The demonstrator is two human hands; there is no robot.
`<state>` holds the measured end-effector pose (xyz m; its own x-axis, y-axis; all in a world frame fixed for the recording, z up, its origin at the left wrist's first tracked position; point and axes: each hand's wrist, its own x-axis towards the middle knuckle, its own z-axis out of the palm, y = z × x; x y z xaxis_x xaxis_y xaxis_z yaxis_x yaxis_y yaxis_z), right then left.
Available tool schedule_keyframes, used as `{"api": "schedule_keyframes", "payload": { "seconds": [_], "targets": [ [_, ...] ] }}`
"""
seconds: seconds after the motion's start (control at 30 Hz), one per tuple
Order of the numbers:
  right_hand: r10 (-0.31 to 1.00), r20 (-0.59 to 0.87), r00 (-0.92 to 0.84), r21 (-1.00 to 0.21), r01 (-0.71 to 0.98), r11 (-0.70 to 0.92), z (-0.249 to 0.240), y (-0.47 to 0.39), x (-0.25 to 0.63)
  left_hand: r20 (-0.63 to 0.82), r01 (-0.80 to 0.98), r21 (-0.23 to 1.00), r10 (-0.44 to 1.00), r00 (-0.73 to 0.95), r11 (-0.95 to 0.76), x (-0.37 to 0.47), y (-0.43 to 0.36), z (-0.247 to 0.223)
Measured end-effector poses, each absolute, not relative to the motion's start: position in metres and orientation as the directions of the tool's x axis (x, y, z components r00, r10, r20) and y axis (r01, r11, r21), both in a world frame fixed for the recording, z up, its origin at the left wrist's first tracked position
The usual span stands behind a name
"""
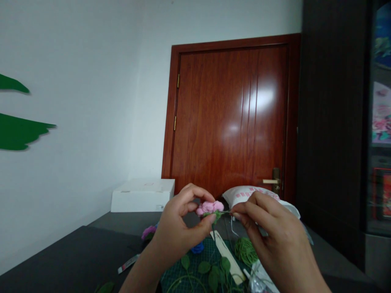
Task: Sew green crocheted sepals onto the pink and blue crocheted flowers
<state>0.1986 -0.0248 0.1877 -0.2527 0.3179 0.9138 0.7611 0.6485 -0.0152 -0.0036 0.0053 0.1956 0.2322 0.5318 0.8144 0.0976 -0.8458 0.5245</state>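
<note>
A pink crocheted flower [210, 207] with a green base is pinched between the thumb and fingers of my left hand [186, 219]. A thin dark stem hangs down from the flower. My right hand [269, 224], to the right of it, pinches the end of a thin strand [226, 212] that runs from the green base. Whether the strand is yarn or a needle is too fine to tell. Below the hands lie a ball of green yarn [245, 251] and several green leaves [214, 270] on stems.
A green cutting mat [180, 268] and a pale flat strip [229, 260] lie on the dark table. Blue yarn [198, 248], a purple flower [148, 232] and a small tube [128, 263] are at the left. Behind stand a white box [142, 197] and a printed white bag [244, 194].
</note>
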Motion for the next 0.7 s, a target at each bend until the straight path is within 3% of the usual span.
{"api": "schedule_keyframes", "payload": {
  "seconds": [0.13,0.7],
  "targets": [
    [0.304,0.905,-0.296,0.013,0.736,0.677,0.188,-0.021,0.202,0.787,0.099,0.542,0.545,0.288,-0.835,-0.004,0.005,0.195],
    [0.345,0.898,-0.272,-0.074,0.68,0.729,0.192,-0.014,0.207,0.589,-0.131,0.784,0.659,0.467,-0.607,-0.004,0.007,0.19]
  ]
}}
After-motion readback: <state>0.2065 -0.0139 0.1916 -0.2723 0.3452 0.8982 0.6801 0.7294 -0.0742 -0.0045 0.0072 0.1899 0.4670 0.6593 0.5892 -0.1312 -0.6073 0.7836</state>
